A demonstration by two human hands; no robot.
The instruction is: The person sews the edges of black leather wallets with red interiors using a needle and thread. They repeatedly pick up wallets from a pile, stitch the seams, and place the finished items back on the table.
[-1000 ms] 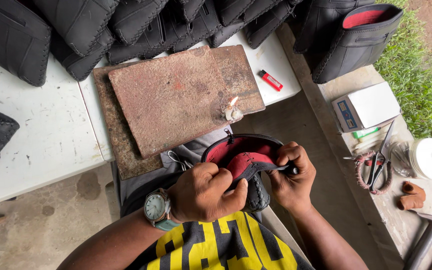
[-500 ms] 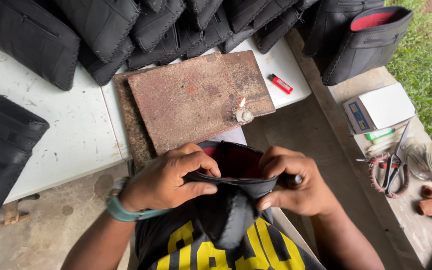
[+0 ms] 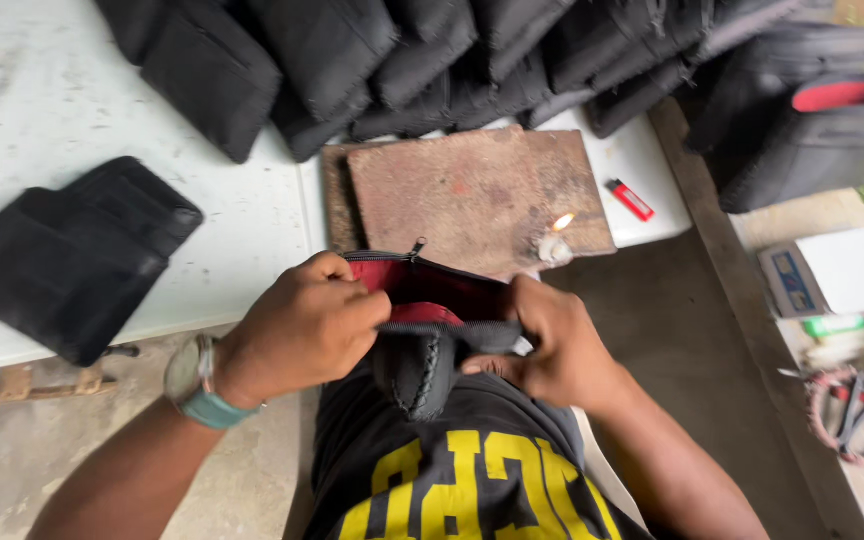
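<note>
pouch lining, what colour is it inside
Red, inside the black pouch that the left hand and right hand hold open; head view.

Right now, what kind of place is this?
Likely a small bag-making workshop, partly outdoors. Rows of finished black pouches lie on a white worktable; both hands hold a red-lined zip pouch; a lit candle stub stands on a worn board.

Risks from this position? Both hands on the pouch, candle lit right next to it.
1. The lit candle stub burns on the brown board, close beyond the right hand; the black pouch with red lining could likely scorch if pushed forward.
2. The red lighter lies near that flame and might overheat.
3. The left hand and right hand both grip the pouch, so neither seems free to react quickly.
</note>
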